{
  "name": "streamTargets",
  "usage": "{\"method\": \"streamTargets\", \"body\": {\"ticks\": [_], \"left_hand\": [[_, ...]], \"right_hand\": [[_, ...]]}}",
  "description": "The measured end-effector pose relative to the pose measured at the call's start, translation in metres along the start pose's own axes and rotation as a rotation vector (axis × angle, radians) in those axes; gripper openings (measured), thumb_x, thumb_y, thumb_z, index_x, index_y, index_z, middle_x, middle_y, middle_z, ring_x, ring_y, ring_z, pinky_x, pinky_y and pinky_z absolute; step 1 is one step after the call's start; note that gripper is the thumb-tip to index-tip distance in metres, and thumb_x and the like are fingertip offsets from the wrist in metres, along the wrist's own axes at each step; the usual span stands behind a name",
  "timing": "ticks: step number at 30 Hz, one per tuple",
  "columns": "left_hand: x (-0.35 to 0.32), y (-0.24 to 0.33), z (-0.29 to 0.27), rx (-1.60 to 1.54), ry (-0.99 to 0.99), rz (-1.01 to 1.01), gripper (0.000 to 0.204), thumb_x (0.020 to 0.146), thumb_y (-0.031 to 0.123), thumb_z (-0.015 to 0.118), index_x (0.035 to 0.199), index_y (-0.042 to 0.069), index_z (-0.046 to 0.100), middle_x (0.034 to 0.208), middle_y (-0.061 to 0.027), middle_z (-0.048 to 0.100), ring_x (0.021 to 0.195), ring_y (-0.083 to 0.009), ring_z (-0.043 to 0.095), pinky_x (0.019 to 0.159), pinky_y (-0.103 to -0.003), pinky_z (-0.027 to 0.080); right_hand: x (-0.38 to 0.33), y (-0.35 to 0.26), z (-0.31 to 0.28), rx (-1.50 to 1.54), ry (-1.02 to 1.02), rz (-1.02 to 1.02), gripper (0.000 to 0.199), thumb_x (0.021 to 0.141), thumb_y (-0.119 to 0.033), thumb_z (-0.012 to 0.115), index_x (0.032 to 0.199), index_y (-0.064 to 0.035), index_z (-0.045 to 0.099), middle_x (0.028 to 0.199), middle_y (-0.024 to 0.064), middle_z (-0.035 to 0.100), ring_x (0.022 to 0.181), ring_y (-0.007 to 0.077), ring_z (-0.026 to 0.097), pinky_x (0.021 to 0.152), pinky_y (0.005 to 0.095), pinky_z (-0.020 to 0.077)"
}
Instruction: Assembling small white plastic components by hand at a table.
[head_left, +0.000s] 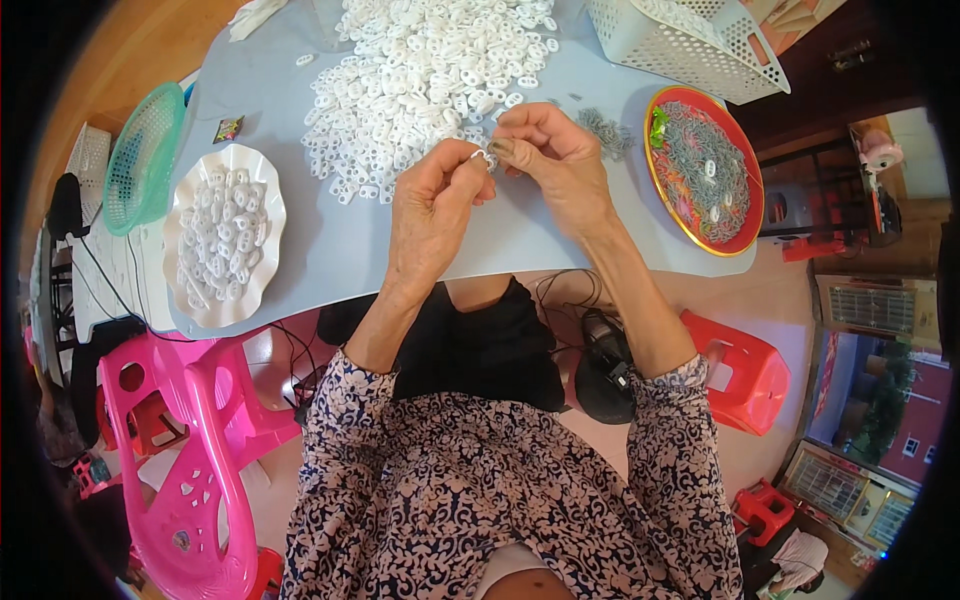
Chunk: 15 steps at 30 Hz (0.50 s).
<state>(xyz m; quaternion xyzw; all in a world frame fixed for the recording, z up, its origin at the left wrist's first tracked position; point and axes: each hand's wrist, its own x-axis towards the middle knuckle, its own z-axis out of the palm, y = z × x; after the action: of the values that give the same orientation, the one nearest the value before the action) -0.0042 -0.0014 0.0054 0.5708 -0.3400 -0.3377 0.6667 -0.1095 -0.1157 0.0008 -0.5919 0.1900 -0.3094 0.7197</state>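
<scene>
A small white piece (484, 158) is held in front of the pile (420, 90), at the fingertips of both hands; it is gripped between thumb and forefinger of the left hand (437, 205), whose fingers are clamped on it, the others being curled in; it is mostly hidden by them. By the right hand (562, 170) the piece is met from the other side; its thumb and forefinger are brought together at the tips, though whether anything else is pinched there cannot be told.

The pile is made up of white oval pieces with holes, and is spread over the far middle of the table (255, 85); more such pieces are carried by the white plate (274, 235) at the left. A heap of grey bits (603, 135) is seen just beyond the right hand; similar bits are held in the red tray (740, 150) at the right, with a few white pieces laid on top. A white basket (690, 55) is placed behind the tray; a wrapper (228, 129) is seen beyond the plate.
</scene>
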Motion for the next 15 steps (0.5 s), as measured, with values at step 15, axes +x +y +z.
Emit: {"method": "streamTargets", "body": {"ticks": [15], "left_hand": [[0.0,-0.0026,0.0007,0.039,-0.027,-0.007,0.017,0.092,0.013,0.05,0.087,0.0,0.059,0.068,-0.0015,0.057,0.066,-0.0065,0.051,0.064,-0.022,0.043]], "right_hand": [[-0.0025,0.0041,0.0017,-0.048,0.015,-0.084,0.019,0.084,-0.005,0.066,0.102,-0.001,0.06,0.088,0.0026,0.065,0.082,0.0084,0.06,0.074,0.0214,0.0481]]}}
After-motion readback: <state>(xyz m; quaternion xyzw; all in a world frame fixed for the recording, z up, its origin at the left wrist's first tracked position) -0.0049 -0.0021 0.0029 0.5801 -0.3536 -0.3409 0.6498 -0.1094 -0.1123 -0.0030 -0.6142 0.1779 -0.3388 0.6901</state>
